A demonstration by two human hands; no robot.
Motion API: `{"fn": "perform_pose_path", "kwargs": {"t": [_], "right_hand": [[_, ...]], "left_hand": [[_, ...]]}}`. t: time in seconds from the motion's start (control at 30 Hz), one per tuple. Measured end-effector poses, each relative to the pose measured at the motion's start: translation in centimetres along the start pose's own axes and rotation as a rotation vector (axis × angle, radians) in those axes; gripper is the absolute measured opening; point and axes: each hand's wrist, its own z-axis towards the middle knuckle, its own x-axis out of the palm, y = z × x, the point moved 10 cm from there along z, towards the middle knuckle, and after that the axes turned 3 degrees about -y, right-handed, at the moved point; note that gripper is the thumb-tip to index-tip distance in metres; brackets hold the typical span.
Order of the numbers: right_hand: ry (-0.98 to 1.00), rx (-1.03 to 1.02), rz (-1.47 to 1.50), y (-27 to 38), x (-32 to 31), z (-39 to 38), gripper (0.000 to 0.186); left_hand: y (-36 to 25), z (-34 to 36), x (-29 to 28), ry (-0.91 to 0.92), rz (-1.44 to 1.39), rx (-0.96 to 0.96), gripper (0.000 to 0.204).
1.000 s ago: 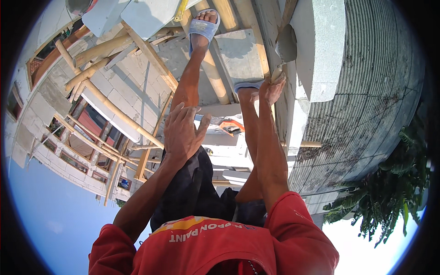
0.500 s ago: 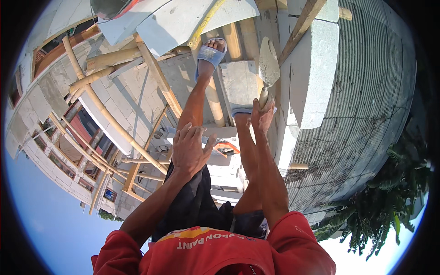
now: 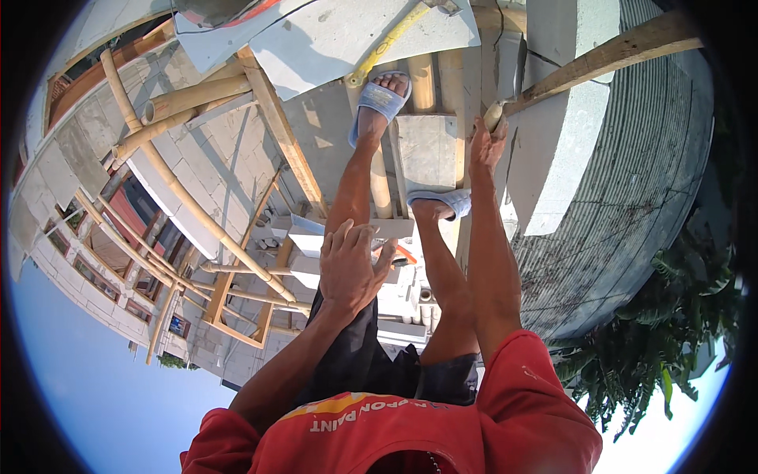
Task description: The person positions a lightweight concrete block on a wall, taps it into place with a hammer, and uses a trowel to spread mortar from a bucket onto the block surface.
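My right hand (image 3: 488, 146) is closed around the handle of a trowel (image 3: 519, 69). The trowel's blade is turned nearly edge-on and lies close beside the grey block wall (image 3: 545, 142) on the right. A slanting timber (image 3: 608, 59) passes just beyond the handle. My left hand (image 3: 350, 268) is empty, its fingers outstretched, over my left knee; I cannot tell whether it rests there. Below it, partly covered by the hand, pale blocks (image 3: 308, 237) and an orange object (image 3: 406, 253) show.
My sandalled feet stand on a platform of bamboo poles (image 3: 422, 83) and a grey board (image 3: 430, 146). Ahead lie pale sheets (image 3: 292, 43), a yellow-handled tool (image 3: 387, 46) and a dark container (image 3: 209, 9). Bamboo scaffolding (image 3: 185, 193) stands left; a corrugated roof (image 3: 608, 197) is right.
My right hand has moved forward and right with the trowel, and the blade has turned from flat to nearly edge-on. The view has shifted; my left hand stays open over the knee.
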Motion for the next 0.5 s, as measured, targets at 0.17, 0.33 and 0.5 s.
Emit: {"fn": "perform_pose_path", "kwargs": {"t": [0.17,0.33,0.5], "right_hand": [[-0.050,0.139,0.298,1.7,0.6,-0.2,0.027],[-0.155,0.076,0.269,0.7,-0.4,0.3,0.026],[-0.225,-0.254,-0.077,0.9,-1.3,3.3,0.036]], "left_hand": [[0.1,0.6,-0.9,0.005,-0.009,0.000,0.044],[0.3,1.0,-1.1,0.018,-0.066,-0.005,0.043],[0.5,1.1,-0.9,0.044,-0.074,-0.004,0.041]]}}
